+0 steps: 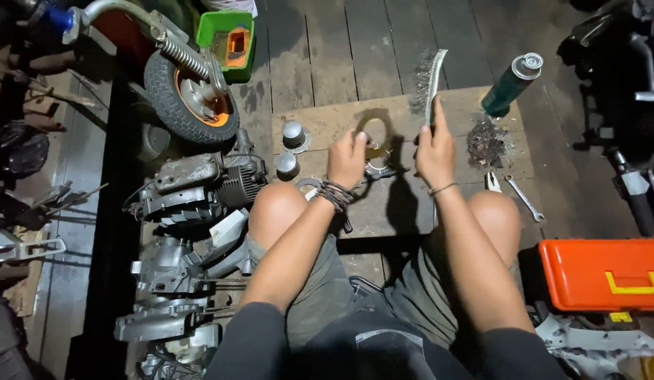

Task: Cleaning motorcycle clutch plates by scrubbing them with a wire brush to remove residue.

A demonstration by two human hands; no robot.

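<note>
Metal ring (375, 131) pinched between left-hand fingers (356, 143)

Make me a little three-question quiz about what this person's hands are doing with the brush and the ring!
1. True or false: the right hand holds the wire brush with its bristles up.
2. What does the left hand hold? A) a spanner B) a thin flat ring C) a spray can
3. Fill in: the green spray can lies on the ____ side of the board.

Key: 1 true; 2 B; 3 right
</note>
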